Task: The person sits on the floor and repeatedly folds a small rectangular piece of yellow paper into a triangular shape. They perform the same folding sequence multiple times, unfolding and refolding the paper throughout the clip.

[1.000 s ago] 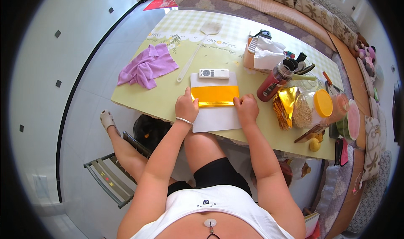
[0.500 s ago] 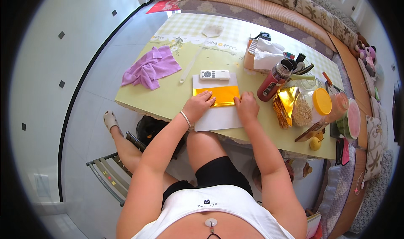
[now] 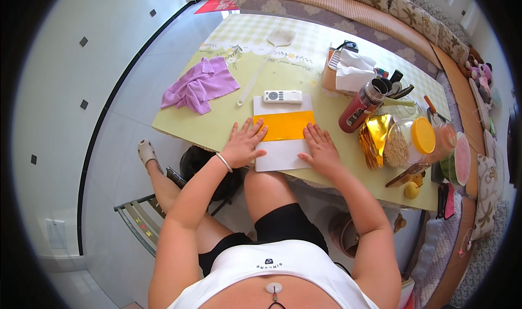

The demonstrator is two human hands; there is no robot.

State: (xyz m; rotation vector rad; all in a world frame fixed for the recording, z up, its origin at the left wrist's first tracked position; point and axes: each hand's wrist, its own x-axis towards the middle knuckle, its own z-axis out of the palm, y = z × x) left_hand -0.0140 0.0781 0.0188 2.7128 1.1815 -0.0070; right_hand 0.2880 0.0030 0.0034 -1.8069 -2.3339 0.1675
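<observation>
Gold foil strip [image 3: 284, 126] across white paper [image 3: 280, 155]

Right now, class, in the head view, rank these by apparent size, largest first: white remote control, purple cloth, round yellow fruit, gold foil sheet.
Largest to smallest:
1. purple cloth
2. gold foil sheet
3. white remote control
4. round yellow fruit

Left hand [image 3: 243, 145] and right hand [image 3: 323, 150] palms down by table's [image 3: 217, 117] front edge, fingers [image 3: 249, 133] extended; forearms [image 3: 202, 186] angled inward.
</observation>
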